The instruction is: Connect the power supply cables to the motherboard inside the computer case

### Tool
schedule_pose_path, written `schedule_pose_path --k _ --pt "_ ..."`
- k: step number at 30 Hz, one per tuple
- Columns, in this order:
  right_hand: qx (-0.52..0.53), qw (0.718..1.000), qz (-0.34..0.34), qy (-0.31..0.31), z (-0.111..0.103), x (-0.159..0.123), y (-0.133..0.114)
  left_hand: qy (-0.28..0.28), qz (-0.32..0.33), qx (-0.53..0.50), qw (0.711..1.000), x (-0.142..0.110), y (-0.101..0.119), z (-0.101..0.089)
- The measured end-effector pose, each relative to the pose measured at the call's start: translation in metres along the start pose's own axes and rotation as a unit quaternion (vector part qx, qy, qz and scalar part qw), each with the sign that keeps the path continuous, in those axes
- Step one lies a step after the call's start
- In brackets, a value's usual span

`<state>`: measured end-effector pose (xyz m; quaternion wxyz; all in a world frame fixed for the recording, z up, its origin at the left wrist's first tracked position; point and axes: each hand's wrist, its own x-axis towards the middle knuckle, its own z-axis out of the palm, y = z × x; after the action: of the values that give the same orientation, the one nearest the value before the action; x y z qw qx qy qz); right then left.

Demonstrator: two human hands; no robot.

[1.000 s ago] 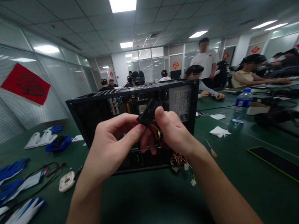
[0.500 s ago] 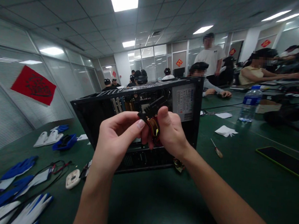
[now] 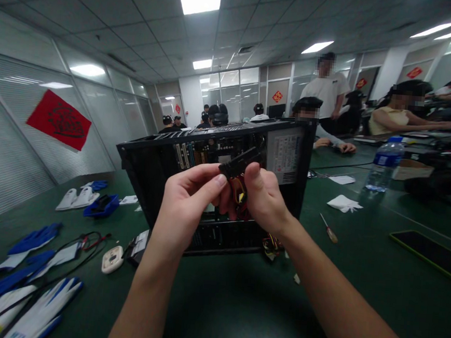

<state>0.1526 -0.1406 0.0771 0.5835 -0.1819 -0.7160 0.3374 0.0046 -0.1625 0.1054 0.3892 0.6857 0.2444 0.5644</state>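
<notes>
Between both hands, in front of the open side of a black computer case (image 3: 144, 155), is a long black cable connector (image 3: 239, 162) with red and yellow wires (image 3: 242, 193). My left hand (image 3: 189, 200) pinches the connector's left end between thumb and index finger. My right hand (image 3: 270, 201) is closed round its right side and the wires, with the thumb raised. Inside the case, a power supply with a white label (image 3: 285, 155) sits at the upper right. Memory slots (image 3: 183, 155) show at the left. My hands hide much of the interior.
Gloves (image 3: 48, 311), a small white device (image 3: 112, 259) and a blue tray (image 3: 101, 206) lie to the left. On the right are a screwdriver (image 3: 329, 229), a crumpled tissue (image 3: 343, 203), a water bottle (image 3: 385, 163) and a dark flat panel (image 3: 432, 253). People sit beyond.
The connector has tilted slightly between my fingers and shows more of its length. The whole view has shifted a little, so the scene sits further right.
</notes>
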Motion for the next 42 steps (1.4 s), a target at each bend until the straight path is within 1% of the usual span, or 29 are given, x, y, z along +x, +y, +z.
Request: schedule_pose_path --k 2,6,9,13,17,22,26,31,33,38,42 --pt "-0.012 1.000 -0.013 -0.012 -0.003 0.000 -0.002 0.005 0.000 0.005 1.000 0.000 -0.001 -0.001" --pt "-0.044 0.999 -0.028 -0.006 -0.007 -0.002 -0.006 0.010 -0.003 0.030 0.999 -0.001 0.003 -0.002" --pt "-0.060 0.998 -0.029 0.001 -0.006 -0.003 -0.006 0.020 -0.004 0.054 0.998 -0.003 0.008 0.000" --pt "-0.069 0.997 -0.024 0.021 -0.001 -0.003 -0.001 0.049 0.010 0.088 0.995 -0.006 0.013 0.007" --pt "-0.091 0.995 -0.029 0.038 0.000 -0.002 0.003 0.070 0.050 0.145 0.986 -0.009 0.012 0.014" --pt "-0.159 0.985 -0.032 0.063 -0.005 -0.003 -0.003 0.089 0.120 0.237 0.960 -0.010 0.006 0.021" --pt "-0.205 0.976 -0.033 0.065 -0.008 -0.003 -0.011 0.084 0.146 0.286 0.943 -0.007 0.002 0.020" --pt "-0.255 0.959 -0.038 0.116 -0.008 0.000 -0.017 0.084 0.165 0.332 0.925 -0.002 -0.002 0.018" --pt "-0.261 0.956 -0.040 0.131 -0.007 0.000 -0.018 0.082 0.169 0.340 0.922 0.000 -0.003 0.019" --pt "-0.272 0.950 -0.044 0.145 -0.008 -0.001 -0.018 0.067 0.175 0.342 0.921 -0.001 -0.002 0.020" --pt "-0.297 0.937 -0.061 0.170 -0.009 -0.002 -0.017 0.032 0.177 0.371 0.911 -0.002 -0.002 0.019"
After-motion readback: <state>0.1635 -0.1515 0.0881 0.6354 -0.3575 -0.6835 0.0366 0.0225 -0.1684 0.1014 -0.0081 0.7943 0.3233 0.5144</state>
